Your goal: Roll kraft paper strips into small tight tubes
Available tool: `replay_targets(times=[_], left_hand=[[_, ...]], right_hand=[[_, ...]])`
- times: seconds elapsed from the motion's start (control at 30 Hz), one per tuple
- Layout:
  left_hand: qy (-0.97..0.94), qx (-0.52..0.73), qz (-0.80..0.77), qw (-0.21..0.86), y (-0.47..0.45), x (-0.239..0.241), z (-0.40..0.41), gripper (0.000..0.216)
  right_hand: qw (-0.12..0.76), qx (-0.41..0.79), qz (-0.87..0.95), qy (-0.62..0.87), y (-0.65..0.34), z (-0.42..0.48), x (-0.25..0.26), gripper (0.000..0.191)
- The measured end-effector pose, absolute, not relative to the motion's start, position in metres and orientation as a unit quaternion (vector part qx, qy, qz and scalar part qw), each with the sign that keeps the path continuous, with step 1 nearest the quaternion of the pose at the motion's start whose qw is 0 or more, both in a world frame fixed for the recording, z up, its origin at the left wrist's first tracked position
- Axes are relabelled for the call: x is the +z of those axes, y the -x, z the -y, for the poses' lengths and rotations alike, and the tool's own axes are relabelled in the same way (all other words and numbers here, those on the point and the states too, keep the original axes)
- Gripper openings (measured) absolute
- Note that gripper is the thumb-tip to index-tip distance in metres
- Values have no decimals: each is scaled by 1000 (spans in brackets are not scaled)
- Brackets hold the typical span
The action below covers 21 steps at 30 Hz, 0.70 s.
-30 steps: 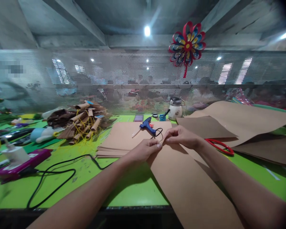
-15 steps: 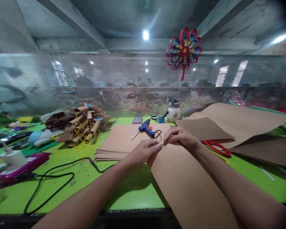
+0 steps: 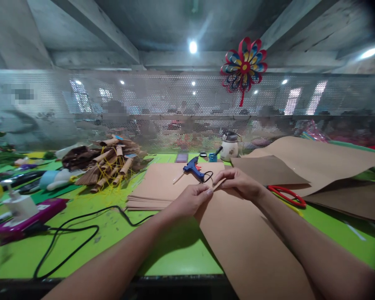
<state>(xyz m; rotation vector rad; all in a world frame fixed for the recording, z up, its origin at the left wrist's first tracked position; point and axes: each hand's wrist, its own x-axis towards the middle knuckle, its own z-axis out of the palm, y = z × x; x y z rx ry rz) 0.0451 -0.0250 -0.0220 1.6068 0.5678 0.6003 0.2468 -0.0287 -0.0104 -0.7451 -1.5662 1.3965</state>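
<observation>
A long strip of brown kraft paper [image 3: 253, 246] runs from my hands over the front edge of the table. Its far end is pinched between the thumb and fingers of my left hand [image 3: 195, 198]. My right hand [image 3: 242, 182] grips the same end just to the right, where a narrow folded edge of the paper shows between the two hands. Right behind them, a blue glue gun [image 3: 193, 168] lies on a stack of brown paper sheets [image 3: 150, 187]. The fingertips partly hide the fold.
Left are a purple power strip [image 3: 28, 218], a black cable [image 3: 96, 227] and a bundle of rolled paper pieces [image 3: 112, 164]. Red-handled scissors [image 3: 286, 196] and large paper sheets [image 3: 318, 160] lie right. A white jar [image 3: 230, 148] and a blue bottle [image 3: 213, 157] stand behind.
The paper's end now shows a raised narrow fold between my hands. My right hand has shifted slightly right and its fingers have opened out a little along the edge.
</observation>
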Motion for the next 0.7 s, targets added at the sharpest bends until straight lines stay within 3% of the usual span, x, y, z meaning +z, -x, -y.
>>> replay_targets(times=[0.43, 0.7], left_hand=[[-727, 277, -274, 565, -46, -25, 24, 41], [-715, 275, -271, 583, -45, -22, 26, 40]], right_hand=[[419, 531, 653, 341, -257, 28, -2, 19], [373, 497, 695, 360, -264, 38, 11, 37]])
